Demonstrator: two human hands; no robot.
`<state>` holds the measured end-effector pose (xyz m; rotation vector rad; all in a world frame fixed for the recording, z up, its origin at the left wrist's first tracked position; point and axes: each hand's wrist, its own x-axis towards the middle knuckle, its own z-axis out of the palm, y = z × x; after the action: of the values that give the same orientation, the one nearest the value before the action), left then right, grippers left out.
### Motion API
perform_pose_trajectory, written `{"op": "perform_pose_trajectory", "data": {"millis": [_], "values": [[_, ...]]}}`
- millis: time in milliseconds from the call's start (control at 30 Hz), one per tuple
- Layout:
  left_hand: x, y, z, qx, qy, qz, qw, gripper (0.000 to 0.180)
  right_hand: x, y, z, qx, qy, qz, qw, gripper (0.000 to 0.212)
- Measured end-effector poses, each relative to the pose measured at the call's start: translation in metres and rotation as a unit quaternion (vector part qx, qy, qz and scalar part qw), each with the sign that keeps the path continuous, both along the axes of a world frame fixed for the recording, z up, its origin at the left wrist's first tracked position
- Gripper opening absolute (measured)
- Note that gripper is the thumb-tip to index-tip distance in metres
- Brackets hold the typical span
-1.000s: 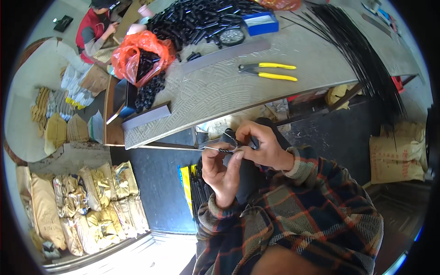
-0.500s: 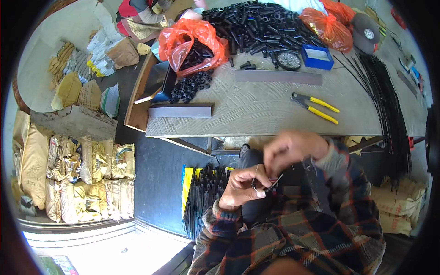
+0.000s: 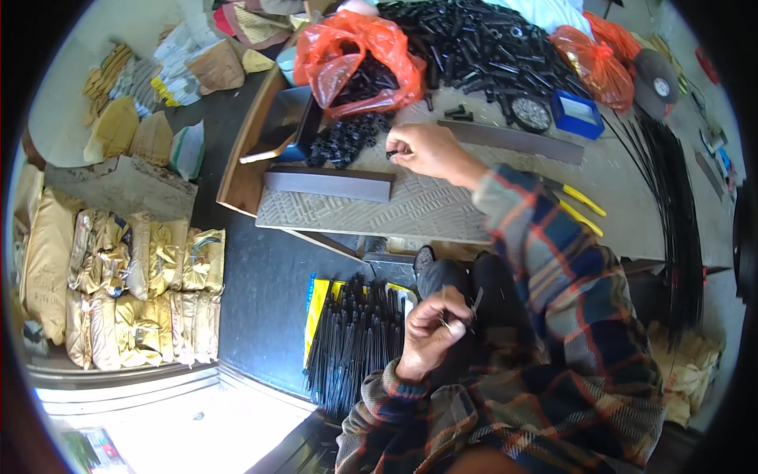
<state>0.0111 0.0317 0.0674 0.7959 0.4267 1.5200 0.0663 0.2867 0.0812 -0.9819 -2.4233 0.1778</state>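
Observation:
My left hand (image 3: 433, 328) is closed in front of my lap, pinching thin wire-like pieces; their pale ends stick out past the thumb, and I cannot make out their exact kind. Over the table my right hand (image 3: 433, 150) is closed, thumb and fingers pinched together on a small black part (image 3: 392, 155). Just left of those fingertips lies a heap of small black parts (image 3: 335, 144). Yellow-handled pliers (image 3: 583, 212) rest on the table to the right, partly hidden by my right sleeve.
Grey metal bars (image 3: 328, 184) lie on the table (image 3: 442, 213). Behind are an orange bag (image 3: 403, 55), a pile of black tubes (image 3: 482, 47), a dish of small metal bits (image 3: 530, 114) and a blue box (image 3: 576, 114). Black rods (image 3: 355, 340) stand below; long black strands (image 3: 671, 213) hang at right.
My right hand has moved from beside the left hand up and forward over the table, and now pinches a small black part. My left hand still holds the wire pieces. The whole view has shifted slightly.

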Motion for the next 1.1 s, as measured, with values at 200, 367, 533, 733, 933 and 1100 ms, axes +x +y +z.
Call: {"op": "perform_pose_trajectory", "data": {"millis": [200, 367, 533, 733, 933, 1100], "values": [[0.019, 0.012, 0.021, -0.093, -0.01, 0.136, 0.986, 0.021, 0.086, -0.088, 0.085, -0.354, 0.164, 0.274, 0.879, 0.019], [0.059, 0.018, 0.046, -0.059, -0.024, 0.102, 0.993, 0.021, 0.142, -0.125, 0.108, -0.318, 0.153, 0.278, 0.893, 0.016], [0.085, 0.014, 0.041, -0.031, 0.008, 0.094, 0.995, 0.022, 0.168, -0.139, 0.1, -0.262, 0.176, 0.268, 0.91, 0.013], [0.098, 0.012, 0.041, -0.021, 0.01, 0.098, 0.995, 0.023, 0.177, -0.15, 0.086, -0.301, 0.265, 0.232, 0.886, 0.009], [0.102, 0.012, 0.039, -0.033, 0.003, 0.09, 0.995, 0.023, 0.186, -0.146, 0.081, -0.247, 0.23, 0.25, 0.907, 0.011], [0.101, 0.012, 0.033, -0.032, 0.014, 0.118, 0.992, 0.024, 0.173, -0.156, 0.086, -0.201, 0.226, 0.226, 0.926, 0.012]]}}
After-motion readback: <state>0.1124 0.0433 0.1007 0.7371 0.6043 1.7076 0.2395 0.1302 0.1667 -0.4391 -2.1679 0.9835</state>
